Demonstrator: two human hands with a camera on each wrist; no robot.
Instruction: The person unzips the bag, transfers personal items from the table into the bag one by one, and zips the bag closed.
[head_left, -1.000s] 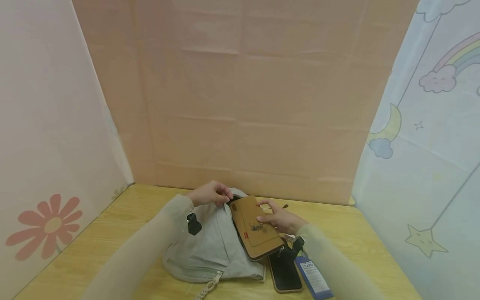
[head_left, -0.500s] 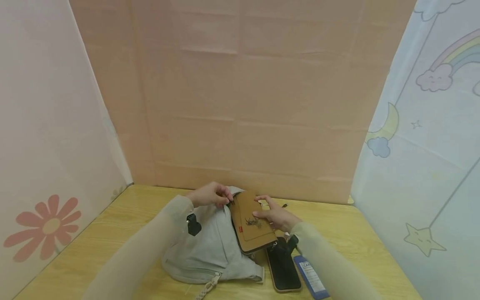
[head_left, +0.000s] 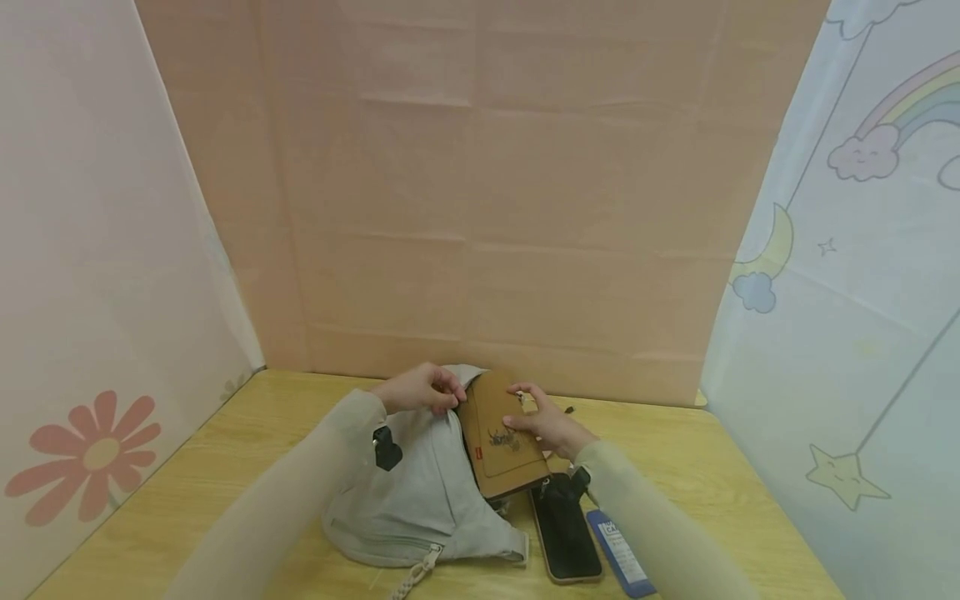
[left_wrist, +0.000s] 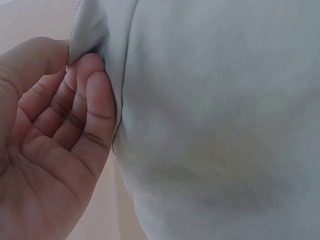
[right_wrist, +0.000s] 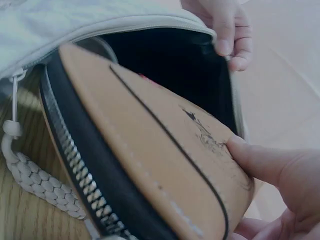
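Note:
A light grey sling bag [head_left: 401,504] lies on the wooden table with its zipped mouth spread apart. My left hand [head_left: 422,388] pinches the fabric edge of that mouth; in the left wrist view its thumb and fingers [left_wrist: 100,100] fold round the cloth. A tan zip wallet [head_left: 501,471] with a dark printed picture and small red tag slants into the opening. My right hand [head_left: 553,427] grips the wallet's right side, thumb on the front. Up close in the right wrist view, the wallet's silver zip [right_wrist: 85,180] is closed and the bag's black lining [right_wrist: 170,65] shows behind it.
Right of the bag lie a black-screened phone [head_left: 567,540] and a blue card holder [head_left: 621,553], partly under the right sleeve. A braided zip pull [head_left: 417,575] hangs off the bag's front. A tan sheet [head_left: 480,208] stands behind the table, with patterned sheets at both sides.
My right hand has moved the wallet up and left, further into the bag's mouth. More of the phone shows now. My left hand has stayed at the bag's edge.

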